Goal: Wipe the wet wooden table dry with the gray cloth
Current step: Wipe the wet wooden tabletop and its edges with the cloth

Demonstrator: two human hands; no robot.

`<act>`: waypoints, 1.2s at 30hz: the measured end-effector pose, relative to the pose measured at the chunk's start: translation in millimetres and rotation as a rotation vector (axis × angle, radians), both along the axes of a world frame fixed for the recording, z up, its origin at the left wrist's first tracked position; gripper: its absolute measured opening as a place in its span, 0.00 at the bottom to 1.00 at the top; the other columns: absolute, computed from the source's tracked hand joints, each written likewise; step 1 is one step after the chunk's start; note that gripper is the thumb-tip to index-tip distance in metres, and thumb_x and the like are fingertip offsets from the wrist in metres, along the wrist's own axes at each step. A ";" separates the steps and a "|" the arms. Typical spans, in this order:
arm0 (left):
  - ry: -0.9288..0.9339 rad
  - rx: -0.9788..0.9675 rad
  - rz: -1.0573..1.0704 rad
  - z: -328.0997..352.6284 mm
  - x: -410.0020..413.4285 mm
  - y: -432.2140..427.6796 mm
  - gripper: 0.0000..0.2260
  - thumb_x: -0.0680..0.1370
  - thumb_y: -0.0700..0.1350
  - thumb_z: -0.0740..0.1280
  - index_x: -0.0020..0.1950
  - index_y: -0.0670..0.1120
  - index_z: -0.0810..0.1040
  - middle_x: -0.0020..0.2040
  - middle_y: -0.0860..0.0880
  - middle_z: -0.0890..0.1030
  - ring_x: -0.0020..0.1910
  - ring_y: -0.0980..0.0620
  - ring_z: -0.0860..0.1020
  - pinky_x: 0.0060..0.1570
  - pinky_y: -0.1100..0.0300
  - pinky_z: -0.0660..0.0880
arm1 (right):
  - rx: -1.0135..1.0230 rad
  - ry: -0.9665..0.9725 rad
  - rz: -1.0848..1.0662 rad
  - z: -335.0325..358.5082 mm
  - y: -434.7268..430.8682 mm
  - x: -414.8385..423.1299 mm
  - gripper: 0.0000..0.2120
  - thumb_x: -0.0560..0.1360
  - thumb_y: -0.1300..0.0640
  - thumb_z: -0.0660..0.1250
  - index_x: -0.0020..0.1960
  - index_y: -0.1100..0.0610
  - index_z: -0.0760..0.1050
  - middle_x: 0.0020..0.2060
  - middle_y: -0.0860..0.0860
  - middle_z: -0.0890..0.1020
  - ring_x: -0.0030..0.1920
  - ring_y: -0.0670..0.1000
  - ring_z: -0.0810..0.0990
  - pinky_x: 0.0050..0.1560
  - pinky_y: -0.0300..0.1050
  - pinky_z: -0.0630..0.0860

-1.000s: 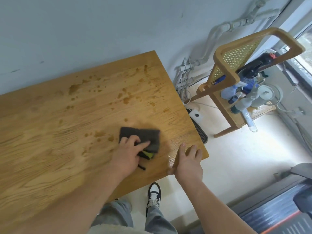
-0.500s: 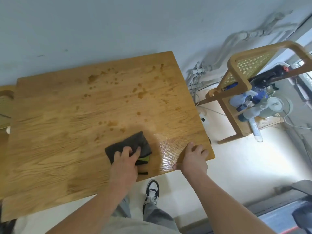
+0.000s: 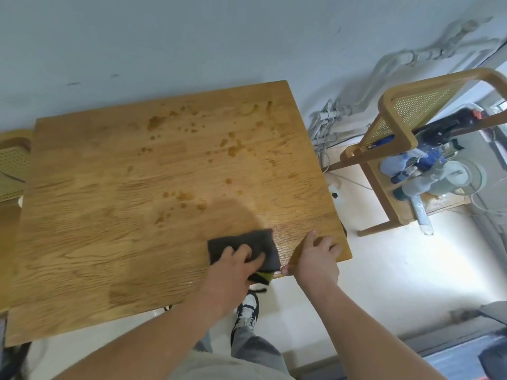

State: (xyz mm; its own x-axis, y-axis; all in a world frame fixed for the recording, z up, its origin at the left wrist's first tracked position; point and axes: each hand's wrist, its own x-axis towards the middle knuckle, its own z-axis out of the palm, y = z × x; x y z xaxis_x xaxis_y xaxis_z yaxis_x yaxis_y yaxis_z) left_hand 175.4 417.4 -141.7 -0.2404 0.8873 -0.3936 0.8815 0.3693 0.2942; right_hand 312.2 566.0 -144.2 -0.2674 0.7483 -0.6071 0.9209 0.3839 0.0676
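Note:
A wooden table [image 3: 109, 215] fills the middle of the view, with dark wet spots across its far half and a glossy damp patch near the front right corner. The gray cloth [image 3: 258, 241], folded with a yellow-green tag showing at its near edge, lies flat close to the table's front edge. My left hand [image 3: 233, 267] presses down on the cloth with spread fingers. My right hand [image 3: 315, 256] rests on the front right corner, fingers on the top and thumb at the edge.
A wooden rattan-backed chair [image 3: 406, 111] stands to the right, holding spray bottles [image 3: 406, 171] and other items. Pipes run along the wall behind it. Another rattan chair [image 3: 12, 163] shows at the left. My shoe [image 3: 247, 314] is under the table's front edge.
My left hand has slid the cloth toward me and then rightward along the front edge, leaving a damp sheen. The right hand has stayed on the corner.

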 end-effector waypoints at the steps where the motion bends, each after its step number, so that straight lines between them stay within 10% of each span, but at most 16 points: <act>1: -0.004 0.003 -0.125 -0.9 -10.2 3.1 0.29 0.83 0.49 0.62 0.81 0.62 0.55 0.68 0.52 0.64 0.61 0.47 0.65 0.58 0.54 0.75 | 0.003 0.010 0.005 0.6 0.2 1.1 0.61 0.70 0.31 0.73 0.83 0.61 0.40 0.76 0.69 0.54 0.76 0.73 0.54 0.74 0.60 0.67; 4: 0.060 -0.014 -0.199 -5.2 -54.9 10.2 0.30 0.82 0.45 0.62 0.80 0.65 0.57 0.67 0.52 0.64 0.60 0.48 0.64 0.56 0.52 0.75 | 0.018 0.024 0.012 1.8 0.5 1.2 0.61 0.69 0.30 0.72 0.82 0.60 0.42 0.76 0.69 0.55 0.76 0.72 0.54 0.74 0.61 0.68; 8: 0.069 0.019 0.295 0.2 -43.8 26.9 0.29 0.82 0.45 0.62 0.81 0.61 0.60 0.65 0.53 0.64 0.56 0.49 0.64 0.52 0.55 0.74 | 0.010 0.025 -0.012 0.1 -0.5 -1.1 0.63 0.68 0.29 0.73 0.83 0.60 0.42 0.76 0.69 0.55 0.75 0.72 0.55 0.73 0.59 0.69; 14: 0.017 -0.017 -0.359 -3.0 -36.7 53.1 0.29 0.82 0.47 0.63 0.81 0.63 0.57 0.66 0.50 0.65 0.59 0.46 0.66 0.50 0.50 0.76 | 0.014 0.097 -0.056 -4.8 1.1 3.8 0.59 0.68 0.37 0.78 0.83 0.57 0.45 0.75 0.65 0.55 0.74 0.70 0.54 0.69 0.58 0.74; 19: 0.017 0.022 0.152 -4.6 -32.4 101.4 0.28 0.82 0.44 0.62 0.80 0.61 0.62 0.63 0.52 0.65 0.55 0.47 0.65 0.50 0.51 0.76 | -0.015 0.122 -0.101 -8.2 2.1 0.7 0.62 0.65 0.34 0.79 0.82 0.57 0.45 0.76 0.64 0.55 0.75 0.69 0.53 0.68 0.57 0.75; 24: -0.015 -0.038 -0.289 -1.6 -17.5 140.6 0.29 0.82 0.43 0.61 0.81 0.61 0.59 0.61 0.51 0.65 0.54 0.47 0.65 0.40 0.52 0.69 | 0.125 0.144 -0.071 -6.8 -1.3 5.3 0.47 0.58 0.34 0.83 0.69 0.55 0.74 0.69 0.64 0.64 0.69 0.69 0.64 0.54 0.52 0.83; 30: 0.080 0.008 0.006 -5.4 -19.3 185.3 0.32 0.81 0.39 0.61 0.81 0.64 0.59 0.61 0.51 0.64 0.53 0.46 0.64 0.43 0.52 0.75 | -0.021 0.189 -0.137 -2.8 3.8 5.5 0.61 0.66 0.35 0.79 0.83 0.54 0.45 0.77 0.62 0.52 0.78 0.67 0.50 0.67 0.54 0.76; 36: 0.001 0.006 -0.450 -1.9 -14.3 171.7 0.27 0.83 0.45 0.61 0.80 0.61 0.60 0.66 0.52 0.65 0.58 0.47 0.65 0.48 0.50 0.74 | -0.011 0.184 -0.114 0.5 2.0 8.9 0.45 0.65 0.37 0.80 0.74 0.53 0.69 0.76 0.61 0.56 0.76 0.66 0.53 0.63 0.53 0.78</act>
